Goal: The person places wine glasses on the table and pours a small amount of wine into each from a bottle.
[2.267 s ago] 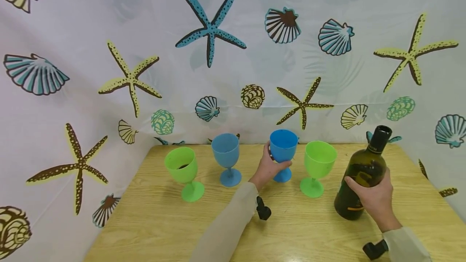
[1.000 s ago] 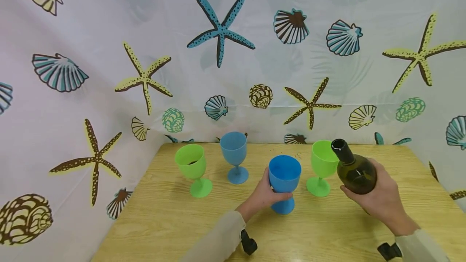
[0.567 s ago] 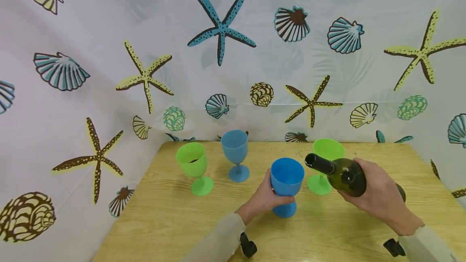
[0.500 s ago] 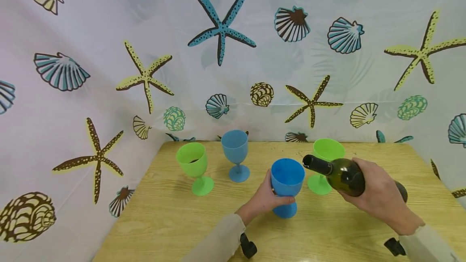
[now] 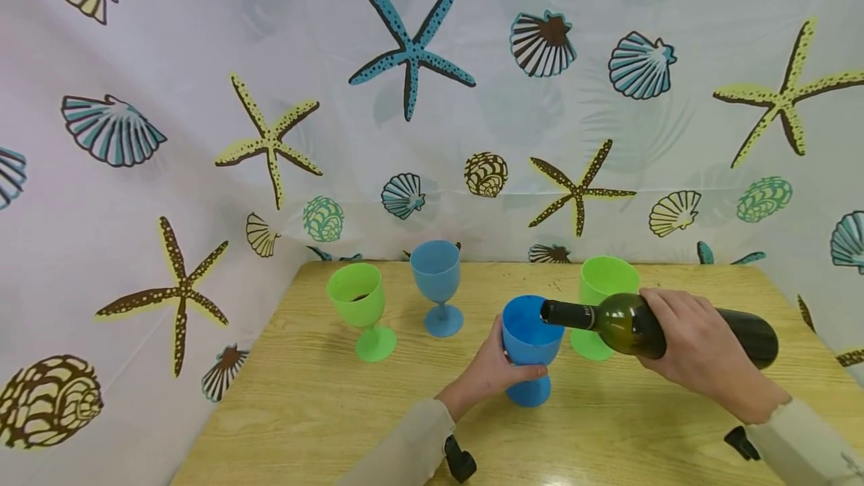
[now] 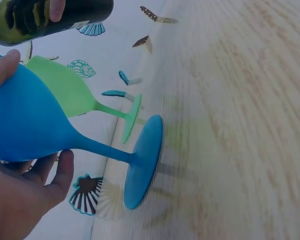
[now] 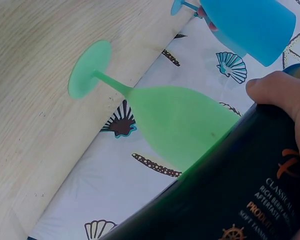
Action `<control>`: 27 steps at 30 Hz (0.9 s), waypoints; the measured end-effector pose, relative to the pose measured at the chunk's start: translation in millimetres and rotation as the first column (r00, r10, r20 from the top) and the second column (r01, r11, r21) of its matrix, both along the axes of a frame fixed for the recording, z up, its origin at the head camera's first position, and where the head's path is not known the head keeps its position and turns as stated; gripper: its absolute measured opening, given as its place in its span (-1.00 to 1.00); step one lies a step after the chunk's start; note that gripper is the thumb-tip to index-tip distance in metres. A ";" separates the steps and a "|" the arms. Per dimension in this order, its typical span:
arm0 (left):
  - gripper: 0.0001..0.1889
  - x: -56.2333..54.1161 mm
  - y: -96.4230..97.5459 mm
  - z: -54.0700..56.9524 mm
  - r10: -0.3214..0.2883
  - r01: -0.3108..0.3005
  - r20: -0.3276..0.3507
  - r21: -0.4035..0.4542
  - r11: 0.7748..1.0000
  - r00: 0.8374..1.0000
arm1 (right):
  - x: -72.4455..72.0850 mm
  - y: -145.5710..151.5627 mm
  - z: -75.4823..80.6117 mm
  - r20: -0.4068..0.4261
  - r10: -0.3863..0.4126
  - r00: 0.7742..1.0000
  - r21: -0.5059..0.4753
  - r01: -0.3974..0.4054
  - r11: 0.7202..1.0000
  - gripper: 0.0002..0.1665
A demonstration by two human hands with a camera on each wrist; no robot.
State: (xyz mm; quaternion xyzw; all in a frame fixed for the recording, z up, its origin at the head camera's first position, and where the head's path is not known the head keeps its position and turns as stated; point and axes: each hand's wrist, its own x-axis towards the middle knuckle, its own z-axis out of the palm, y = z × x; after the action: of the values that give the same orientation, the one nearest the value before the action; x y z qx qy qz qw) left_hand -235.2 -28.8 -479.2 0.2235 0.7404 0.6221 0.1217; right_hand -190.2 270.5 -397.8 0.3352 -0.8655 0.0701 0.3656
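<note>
Holds the blue cup [image 5: 528,351] upright with the left hand [image 5: 491,367], foot seemingly down on the table [image 5: 324,411], nearer than the other cups and a little right of the head view's middle. Curls fingers and thumb round the lower bowl from eight o'clock of the cup, probably to steady it against a knock and keep the rim bare. Grips the bottle [image 5: 634,324] round its body with the right hand [image 5: 702,347] at three o'clock, tipped almost level, neck toward nine, likely so as to bring the mouth over the bowl without raising the cup. Shows no stream at the mouth; cannot tell contact from a slight gap between bottle and rim, nor make out any contents in the bowl

Counts as nearest obstacle, at two o'clock: a green cup [image 5: 601,283], upright, partly hidden behind the bottle in the head view; cannot tell whether touching it. See farther out a paler blue cup [image 5: 435,276] at ten and a second green cup [image 5: 364,313] between nine and ten, dark patch [image 5: 361,298] inside, both upright and apart from the hands. Note at twelve, behind the far edge, a curtain [image 5: 283,21] printed with shells and starfish, likely out of the bottle's way; at eight and nearly four, pale sleeves [image 5: 405,445]
</note>
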 end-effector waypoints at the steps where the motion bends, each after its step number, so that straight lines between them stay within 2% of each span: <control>1: -0.06 0.2 0.0 -0.2 -0.001 0.001 0.001 0.003 1.000 1.000 | -0.3 -0.1 0.9 0.000 -0.002 1.000 0.017 0.002 1.000 -0.07; 6: -0.05 0.8 -0.3 -1.2 -0.003 0.003 0.004 0.006 1.000 1.000 | -1.2 -2.5 4.5 -0.021 -0.022 1.000 0.082 0.023 0.996 0.07; 12: -0.05 0.2 -0.5 -1.2 0.002 -0.002 -0.004 -0.005 1.000 1.000 | -4.2 -3.6 7.1 -0.049 -0.017 0.999 0.125 0.023 0.992 0.06; 27: -0.03 0.9 -3.3 -0.6 -0.023 0.023 0.011 -0.004 1.000 1.000 | -7.3 -3.6 12.8 -0.027 -0.021 0.999 0.168 0.026 0.985 0.03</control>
State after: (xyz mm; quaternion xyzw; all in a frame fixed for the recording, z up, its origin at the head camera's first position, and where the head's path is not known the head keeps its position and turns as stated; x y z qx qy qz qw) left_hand -234.3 -32.1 -479.7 0.2285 0.7383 0.6203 0.1335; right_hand -197.5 266.9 -385.0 0.3556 -0.8674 -0.0119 0.3478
